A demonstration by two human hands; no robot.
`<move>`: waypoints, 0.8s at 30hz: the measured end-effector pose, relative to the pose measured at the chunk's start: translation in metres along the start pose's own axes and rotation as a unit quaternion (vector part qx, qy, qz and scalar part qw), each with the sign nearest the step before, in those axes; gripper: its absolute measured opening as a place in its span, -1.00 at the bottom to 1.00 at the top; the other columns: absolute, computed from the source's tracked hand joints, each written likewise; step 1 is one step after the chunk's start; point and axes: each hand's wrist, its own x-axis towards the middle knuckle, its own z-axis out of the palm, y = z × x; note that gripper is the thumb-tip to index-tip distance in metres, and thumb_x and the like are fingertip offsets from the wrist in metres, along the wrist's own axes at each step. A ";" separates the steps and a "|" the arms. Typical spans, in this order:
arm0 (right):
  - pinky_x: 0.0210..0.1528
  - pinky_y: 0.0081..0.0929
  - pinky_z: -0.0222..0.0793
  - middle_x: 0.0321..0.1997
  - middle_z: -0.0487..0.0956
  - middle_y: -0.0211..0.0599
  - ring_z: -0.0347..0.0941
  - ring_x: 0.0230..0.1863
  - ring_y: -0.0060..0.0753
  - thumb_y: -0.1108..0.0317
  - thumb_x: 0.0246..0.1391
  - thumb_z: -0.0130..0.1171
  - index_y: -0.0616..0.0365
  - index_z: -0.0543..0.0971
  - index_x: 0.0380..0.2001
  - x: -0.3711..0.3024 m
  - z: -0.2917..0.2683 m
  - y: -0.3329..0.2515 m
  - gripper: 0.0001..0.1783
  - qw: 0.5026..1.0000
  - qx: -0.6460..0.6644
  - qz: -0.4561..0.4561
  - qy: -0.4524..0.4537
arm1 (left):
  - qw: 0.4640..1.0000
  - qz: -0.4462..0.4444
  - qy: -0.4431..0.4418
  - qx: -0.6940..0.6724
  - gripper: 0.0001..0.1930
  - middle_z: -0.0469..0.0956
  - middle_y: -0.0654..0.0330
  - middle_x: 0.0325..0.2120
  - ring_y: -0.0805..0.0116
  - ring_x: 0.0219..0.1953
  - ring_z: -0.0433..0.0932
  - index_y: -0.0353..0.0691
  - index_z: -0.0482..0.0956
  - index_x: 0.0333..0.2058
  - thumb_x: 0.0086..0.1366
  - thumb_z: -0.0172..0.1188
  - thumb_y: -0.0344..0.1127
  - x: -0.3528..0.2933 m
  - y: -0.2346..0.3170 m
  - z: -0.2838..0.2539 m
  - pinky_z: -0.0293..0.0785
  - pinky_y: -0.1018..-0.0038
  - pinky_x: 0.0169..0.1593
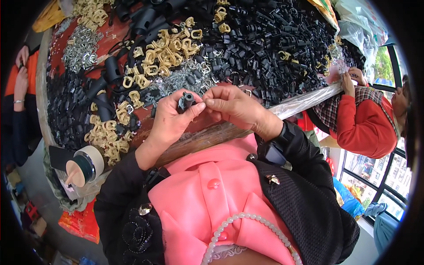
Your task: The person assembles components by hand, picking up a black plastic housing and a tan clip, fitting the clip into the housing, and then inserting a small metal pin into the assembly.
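Observation:
In my left hand is a small black plastic part with a round tube end, gripped between thumb and fingers. My right hand is beside it, thumb and forefinger pinched together close to my left thumb; whatever is between those fingertips is too small to make out. Both hands are over the near edge of the table. Just beyond them lie a heap of small metal clips and a pile of tan plastic rings. Black plastic parts spread widely to the right.
A wooden rail edges the table, partly wrapped in clear plastic. At near left stands a lidded cup. A person in red sleeves works at the right; another person's hands show at far left.

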 end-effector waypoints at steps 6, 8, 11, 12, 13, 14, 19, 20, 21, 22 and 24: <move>-0.52 -0.77 0.14 -0.57 0.36 -0.50 0.23 -0.56 -0.69 0.35 0.01 0.01 0.21 0.41 -0.42 -0.003 0.000 0.004 -0.86 1.000 0.007 -0.029 0.011 | 1.000 -0.028 0.005 -0.011 -0.91 0.38 0.38 -0.67 0.67 -0.63 0.31 -0.26 0.46 -0.48 0.03 0.16 -0.41 0.001 -0.003 0.004 0.24 0.72 -0.55; -0.50 -0.77 0.17 -0.55 0.38 -0.48 0.25 -0.54 -0.68 0.36 0.01 0.01 0.21 0.40 -0.42 -0.003 -0.002 0.003 -0.87 1.000 0.013 -0.027 0.007 | 0.998 -0.051 -0.018 -0.030 -0.86 0.41 0.34 -0.61 0.64 -0.62 0.32 -0.28 0.44 -0.40 0.04 0.14 -0.40 0.004 -0.005 0.001 0.24 0.72 -0.54; -0.49 -0.76 0.17 -0.53 0.38 -0.50 0.25 -0.53 -0.67 0.36 0.03 -0.01 0.21 0.39 -0.45 -0.007 -0.002 -0.004 -0.87 0.994 -0.083 -0.050 0.050 | 0.979 -0.104 -0.059 -0.167 -0.78 0.42 0.30 -0.52 0.60 -0.56 0.35 -0.29 0.38 -0.28 0.06 0.11 -0.39 0.006 -0.003 0.004 0.27 0.70 -0.49; -0.49 -0.76 0.17 -0.53 0.38 -0.50 0.25 -0.53 -0.67 0.36 0.03 -0.01 0.21 0.39 -0.45 -0.008 -0.002 -0.004 -0.87 0.994 -0.084 -0.051 0.046 | 0.960 -0.130 -0.081 -0.235 -0.73 0.43 0.28 -0.48 0.57 -0.53 0.37 -0.29 0.36 -0.22 0.08 0.09 -0.38 0.006 -0.003 0.003 0.29 0.69 -0.47; -0.48 -0.75 0.16 -0.49 0.38 -0.46 0.26 -0.50 -0.63 0.38 0.02 -0.01 0.21 0.38 -0.46 -0.010 -0.003 -0.003 -0.89 0.980 -0.156 -0.105 0.060 | 0.960 -0.129 -0.079 -0.235 -0.73 0.43 0.28 -0.48 0.57 -0.53 0.37 -0.29 0.36 -0.22 0.08 0.09 -0.38 0.006 -0.003 0.003 0.29 0.69 -0.47; -0.47 -0.73 0.16 -0.45 0.38 -0.43 0.27 -0.48 -0.58 0.40 0.00 0.00 0.21 0.38 -0.46 -0.012 -0.003 -0.002 -0.90 0.958 -0.227 -0.159 0.075 | 0.936 -0.154 -0.092 -0.305 -0.71 0.43 0.27 -0.44 0.55 -0.50 0.38 -0.29 0.32 -0.18 0.10 0.07 -0.38 0.006 -0.003 0.003 0.30 0.67 -0.45; -0.33 -0.57 0.16 -0.27 0.36 -0.28 0.28 -0.30 -0.34 0.48 -0.15 0.08 0.19 0.38 -0.49 -0.014 0.004 -0.017 -0.89 0.671 -0.626 -0.378 0.120 | 0.881 -0.199 -0.102 -0.416 -0.68 0.42 0.24 -0.36 0.49 -0.39 0.40 -0.30 0.26 -0.09 0.17 -0.02 -0.37 0.007 -0.010 0.001 0.35 0.61 -0.35; -0.33 -0.57 0.16 -0.27 0.36 -0.28 0.28 -0.30 -0.34 0.48 -0.15 0.08 0.19 0.38 -0.49 -0.015 0.006 -0.018 -0.89 0.673 -0.626 -0.376 0.120 | 0.888 -0.199 -0.095 -0.404 -0.69 0.42 0.23 -0.35 0.49 -0.38 0.40 -0.30 0.27 -0.09 0.19 -0.04 -0.37 0.007 -0.012 0.001 0.37 0.59 -0.33; -0.29 -0.52 0.14 -0.24 0.35 -0.25 0.26 -0.26 -0.29 0.49 -0.20 0.09 0.19 0.38 -0.49 -0.016 0.009 -0.018 -0.87 0.649 -0.647 -0.381 0.121 | 0.886 -0.202 -0.095 -0.406 -0.69 0.42 0.23 -0.35 0.49 -0.38 0.40 -0.30 0.27 -0.09 0.19 -0.04 -0.37 0.006 -0.012 0.001 0.37 0.59 -0.33; -0.25 -0.46 0.13 -0.22 0.34 -0.23 0.25 -0.22 -0.25 0.50 -0.26 0.11 0.18 0.39 -0.49 -0.016 0.012 -0.018 -0.84 0.625 -0.668 -0.386 0.121 | 0.894 -0.200 -0.099 -0.388 -0.70 0.41 0.24 -0.32 0.49 -0.35 0.41 -0.30 0.28 -0.09 0.20 -0.06 -0.36 0.006 -0.011 0.001 0.36 0.61 -0.32; -0.21 -0.41 0.11 -0.19 0.32 -0.21 0.23 -0.18 -0.20 0.50 -0.31 0.12 0.17 0.40 -0.49 -0.015 0.013 -0.017 -0.81 0.599 -0.688 -0.391 0.121 | 0.910 -0.193 -0.108 -0.351 -0.70 0.41 0.24 -0.27 0.50 -0.29 0.42 -0.30 0.29 -0.08 0.22 -0.09 -0.35 0.007 -0.009 0.000 0.36 0.66 -0.29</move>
